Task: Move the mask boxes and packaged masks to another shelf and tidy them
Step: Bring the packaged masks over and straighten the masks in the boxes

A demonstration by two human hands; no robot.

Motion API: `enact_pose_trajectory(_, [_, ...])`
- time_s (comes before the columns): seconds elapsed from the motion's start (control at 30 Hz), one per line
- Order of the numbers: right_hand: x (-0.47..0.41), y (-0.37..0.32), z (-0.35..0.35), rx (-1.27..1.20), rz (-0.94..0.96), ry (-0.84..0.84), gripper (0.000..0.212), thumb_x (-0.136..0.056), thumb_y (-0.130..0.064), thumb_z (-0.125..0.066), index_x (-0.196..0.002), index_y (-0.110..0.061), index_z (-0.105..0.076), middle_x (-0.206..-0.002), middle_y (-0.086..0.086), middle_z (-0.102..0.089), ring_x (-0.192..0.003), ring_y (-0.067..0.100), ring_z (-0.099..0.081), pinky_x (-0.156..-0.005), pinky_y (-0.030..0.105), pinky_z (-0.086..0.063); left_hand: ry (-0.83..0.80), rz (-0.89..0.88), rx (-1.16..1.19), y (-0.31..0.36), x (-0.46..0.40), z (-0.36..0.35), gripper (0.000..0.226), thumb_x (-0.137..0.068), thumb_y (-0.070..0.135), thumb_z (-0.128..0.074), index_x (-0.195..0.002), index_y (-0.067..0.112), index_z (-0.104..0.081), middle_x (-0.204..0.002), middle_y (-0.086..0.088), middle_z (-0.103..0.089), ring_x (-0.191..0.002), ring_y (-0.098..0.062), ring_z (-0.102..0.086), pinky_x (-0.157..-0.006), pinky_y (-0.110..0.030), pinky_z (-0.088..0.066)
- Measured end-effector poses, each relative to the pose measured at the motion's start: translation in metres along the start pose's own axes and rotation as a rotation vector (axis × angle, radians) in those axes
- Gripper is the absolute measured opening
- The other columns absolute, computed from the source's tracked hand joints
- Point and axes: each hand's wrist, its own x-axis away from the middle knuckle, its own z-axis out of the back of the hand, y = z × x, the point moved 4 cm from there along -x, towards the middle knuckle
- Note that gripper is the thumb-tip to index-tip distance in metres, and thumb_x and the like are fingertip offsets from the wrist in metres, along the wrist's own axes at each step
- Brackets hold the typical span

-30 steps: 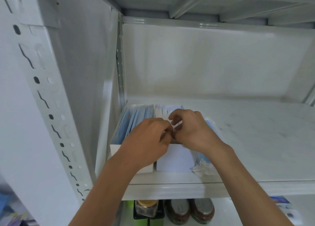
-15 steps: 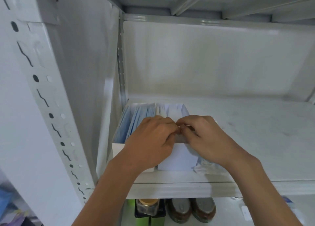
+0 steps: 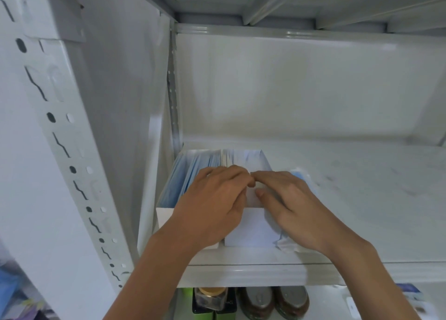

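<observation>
Two open-topped white mask boxes sit side by side at the left end of the white metal shelf (image 3: pixel 362 175), centre-left of frame, touching each other and close to the shelf's front edge. Left mask box (image 3: pixel 166 214) is packed with blue masks (image 3: pixel 183 175) standing on edge. Right mask box (image 3: pixel 251 233) holds white packaged masks (image 3: pixel 241 158), visible at its far end.

Left hand (image 3: pixel 214 206) lies over the seam between the two boxes, fingers curled down onto the box tops; what they pinch, if anything, cannot be told. Right hand (image 3: pixel 294 204) lies flat over the right box's near half, fingers fairly straight and pressing down, fingertips meeting the left hand's at frame centre.

A crumpled clear plastic pack with a blue mask (image 3: pixel 301 177) is wedged just right of the right box, mostly under the right hand; its lower end pokes out near the shelf edge.

Lower shelf, bottom centre: a glass jar with tan lid (image 3: pixel 211 295) on something green, beside two dark jars with grey lids (image 3: pixel 275 298). Slotted upright post (image 3: pixel 60 139) runs down frame left
</observation>
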Motion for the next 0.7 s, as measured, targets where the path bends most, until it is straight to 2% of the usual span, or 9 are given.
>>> enact_pose_trajectory(0.1, [0.006,0.011,0.003,-0.029,-0.065,0.059,0.035,-0.105,-0.024,-0.046,-0.137,-0.022,-0.060,-0.132,-0.016,-0.059,-0.121,-0.006,-0.046,-0.101,0.001,-0.028,-0.026,0.025,-0.024,-0.003,0.003,0.001,0.038,-0.093,0.019,-0.041,-0.117,0.024,-0.070,-0.116,0.007,-0.073,-0.108,-0.013,-0.066,-0.108,-0.038,-0.043])
enact_pose_trajectory(0.17, [0.007,0.012,0.003,0.025,-0.022,0.042,0.031,-0.105,-0.024,-0.045,-0.126,-0.018,-0.067,-0.124,-0.012,-0.067,-0.115,-0.002,-0.053,-0.102,0.009,-0.034,-0.025,0.027,-0.031,-0.003,0.003,0.000,0.040,-0.091,0.018,-0.043,-0.118,0.024,-0.072,-0.115,0.007,-0.075,-0.107,-0.016,-0.067,-0.108,-0.039,-0.042])
enact_pose_trajectory(0.23, [0.007,0.010,0.002,0.053,0.029,0.023,0.033,-0.107,-0.028,-0.039,-0.110,-0.019,-0.070,-0.108,-0.010,-0.072,-0.105,0.004,-0.059,-0.099,0.027,-0.042,-0.050,0.016,-0.054,-0.001,0.002,-0.002,0.045,-0.091,0.018,-0.039,-0.121,0.029,-0.070,-0.117,0.010,-0.074,-0.107,-0.017,-0.066,-0.107,-0.039,-0.042])
enact_pose_trajectory(0.27, [0.007,0.010,0.001,0.053,0.035,0.018,0.036,-0.108,-0.031,-0.036,-0.110,-0.020,-0.070,-0.108,-0.010,-0.071,-0.105,0.005,-0.060,-0.100,0.032,-0.042,-0.070,0.012,-0.083,0.000,0.002,-0.003,0.048,-0.092,0.019,-0.036,-0.125,0.033,-0.067,-0.121,0.013,-0.072,-0.108,-0.016,-0.063,-0.105,-0.040,-0.040])
enact_pose_trajectory(0.33, [0.008,0.011,0.000,0.061,0.032,0.031,0.043,-0.107,-0.041,-0.032,-0.128,-0.025,-0.066,-0.130,-0.013,-0.066,-0.125,0.001,-0.053,-0.113,0.039,-0.036,-0.059,-0.001,-0.119,0.003,0.002,-0.004,0.050,-0.093,0.020,-0.034,-0.131,0.037,-0.062,-0.132,0.016,-0.066,-0.108,-0.016,-0.060,-0.100,-0.042,-0.041])
enact_pose_trajectory(0.4, [0.012,0.014,-0.001,0.053,0.005,0.059,0.052,-0.105,-0.051,-0.028,-0.145,-0.029,-0.054,-0.147,-0.017,-0.053,-0.140,-0.003,-0.039,-0.122,0.040,-0.025,0.025,-0.011,-0.102,0.006,0.003,0.002,0.050,-0.093,0.018,-0.036,-0.131,0.035,-0.064,-0.136,0.014,-0.065,-0.106,-0.018,-0.062,-0.095,-0.045,-0.044])
enact_pose_trajectory(0.53, [0.018,0.017,0.001,0.033,-0.027,0.083,0.055,-0.103,-0.055,-0.029,-0.147,-0.030,-0.049,-0.149,-0.022,-0.047,-0.142,-0.007,-0.031,-0.125,0.040,-0.017,0.265,0.031,-0.132,0.003,0.018,0.027,0.039,-0.090,0.020,-0.040,-0.111,0.024,-0.073,-0.116,0.007,-0.074,-0.100,-0.017,-0.068,-0.090,-0.040,-0.048])
enact_pose_trajectory(0.63, [0.019,0.013,0.001,0.030,-0.020,0.068,0.056,-0.102,-0.058,-0.029,-0.147,-0.033,-0.049,-0.151,-0.024,-0.043,-0.145,-0.008,-0.026,-0.126,0.037,-0.014,0.248,0.164,-0.205,-0.008,0.034,0.034,0.029,-0.095,0.028,-0.043,-0.103,0.024,-0.070,-0.101,0.008,-0.071,-0.086,-0.014,-0.065,-0.082,-0.034,-0.051])
enact_pose_trajectory(0.7, [0.017,0.007,-0.002,0.014,-0.020,0.052,0.058,-0.100,-0.061,-0.028,-0.148,-0.036,-0.048,-0.152,-0.026,-0.040,-0.144,-0.013,-0.021,-0.126,0.033,-0.013,0.148,0.232,-0.224,-0.015,0.041,0.030,0.036,-0.101,0.042,-0.034,-0.102,0.028,-0.067,-0.094,0.011,-0.068,-0.080,-0.011,-0.063,-0.079,-0.035,-0.054])
